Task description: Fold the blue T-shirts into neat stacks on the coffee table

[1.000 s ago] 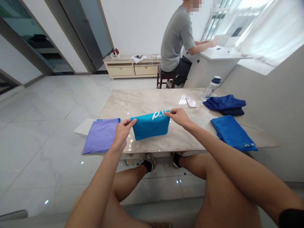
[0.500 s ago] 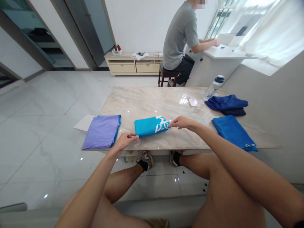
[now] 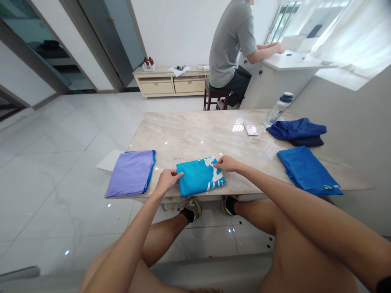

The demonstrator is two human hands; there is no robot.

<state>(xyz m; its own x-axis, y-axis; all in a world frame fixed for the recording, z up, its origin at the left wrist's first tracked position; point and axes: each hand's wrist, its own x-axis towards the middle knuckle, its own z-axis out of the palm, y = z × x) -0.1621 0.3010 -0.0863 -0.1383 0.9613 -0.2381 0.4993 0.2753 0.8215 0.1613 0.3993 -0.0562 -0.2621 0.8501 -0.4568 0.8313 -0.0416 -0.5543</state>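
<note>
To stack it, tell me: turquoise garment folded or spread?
Folded: the turquoise garment forms a compact rectangle on the marble table, between the left hand and right hand.

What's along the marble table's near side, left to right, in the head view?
White paper sheet → folded lilac cloth → left hand → folded turquoise T-shirt with white print → right hand → folded bright blue cloth

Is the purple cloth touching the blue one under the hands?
No, the folded purple cloth lies apart from the turquoise cloth, with marble tabletop showing between them.
</note>
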